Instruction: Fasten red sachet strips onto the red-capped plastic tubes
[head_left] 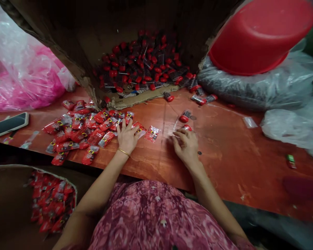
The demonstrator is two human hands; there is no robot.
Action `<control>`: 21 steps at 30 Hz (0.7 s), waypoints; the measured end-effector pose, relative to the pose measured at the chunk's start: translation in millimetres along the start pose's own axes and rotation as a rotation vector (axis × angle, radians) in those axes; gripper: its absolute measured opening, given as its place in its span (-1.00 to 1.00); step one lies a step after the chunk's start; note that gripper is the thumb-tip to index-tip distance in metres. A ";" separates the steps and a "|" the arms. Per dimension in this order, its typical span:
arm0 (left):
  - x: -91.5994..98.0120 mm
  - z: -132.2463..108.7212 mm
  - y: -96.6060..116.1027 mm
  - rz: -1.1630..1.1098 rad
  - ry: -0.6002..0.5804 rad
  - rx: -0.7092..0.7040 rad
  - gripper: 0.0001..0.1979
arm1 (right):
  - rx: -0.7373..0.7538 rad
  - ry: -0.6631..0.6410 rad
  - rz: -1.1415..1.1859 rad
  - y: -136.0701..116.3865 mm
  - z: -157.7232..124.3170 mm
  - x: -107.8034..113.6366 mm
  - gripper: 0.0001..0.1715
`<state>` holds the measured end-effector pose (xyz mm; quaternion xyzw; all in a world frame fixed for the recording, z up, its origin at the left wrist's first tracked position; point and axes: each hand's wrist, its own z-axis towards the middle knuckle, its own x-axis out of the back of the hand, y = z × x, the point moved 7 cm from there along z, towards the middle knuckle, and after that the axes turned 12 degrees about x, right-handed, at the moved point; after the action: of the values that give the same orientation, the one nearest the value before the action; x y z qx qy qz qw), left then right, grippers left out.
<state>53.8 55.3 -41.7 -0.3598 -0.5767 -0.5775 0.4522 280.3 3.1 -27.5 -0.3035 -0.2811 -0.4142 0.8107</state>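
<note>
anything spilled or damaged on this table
The cardboard box lying on its side has a ragged, torn front edge, and a few red-capped pieces lie scattered just outside it on the table.

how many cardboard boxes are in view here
2: one cardboard box lies on its side at the back of the table, spilling red-capped pieces; the second box sits lower left below the table edge, holding red packets. More may be out of frame.
</note>
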 end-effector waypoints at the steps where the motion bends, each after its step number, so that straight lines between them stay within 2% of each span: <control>1: -1.4 0.3 1.5 0.015 0.011 -0.001 -0.69 | 0.018 0.005 0.016 -5.9 2.7 -1.4 -0.84; 4: -3.9 3.5 3.7 0.004 0.045 -0.004 -0.74 | 0.037 0.016 0.072 -18.7 7.9 -4.0 -0.85; 7: 0.6 6.2 4.9 -0.066 0.079 0.006 -0.75 | -0.017 0.025 0.174 -25.1 10.6 -4.0 -0.82; 10: 17.0 1.2 11.7 -0.162 0.163 0.006 -0.74 | -0.158 0.001 0.401 -29.6 14.2 -11.7 -0.76; 13: 34.9 -12.2 27.8 -0.249 0.230 -0.051 -0.75 | -0.387 -0.021 0.749 -34.9 19.4 -32.5 -0.69; 15: 40.9 -21.3 39.0 -0.301 0.217 -0.096 -0.76 | -0.505 0.001 0.956 -39.8 24.7 -46.4 -0.66; 17: 43.6 -27.9 44.6 -0.366 0.189 -0.104 -0.77 | -0.562 0.037 1.066 -42.6 30.1 -54.3 -0.68; 19: 43.9 -30.9 41.1 -0.477 0.158 -0.031 -0.70 | -0.597 0.076 1.082 -41.0 32.4 -55.7 -0.67; 21: 35.4 -31.1 31.3 -0.690 0.034 0.134 -0.65 | -0.619 0.121 1.049 -36.6 30.9 -51.5 -0.65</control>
<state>74.7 22.9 -0.3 -0.1034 -0.6934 -0.6629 0.2627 217.4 34.0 -34.1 -0.5990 0.0858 -0.0389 0.7952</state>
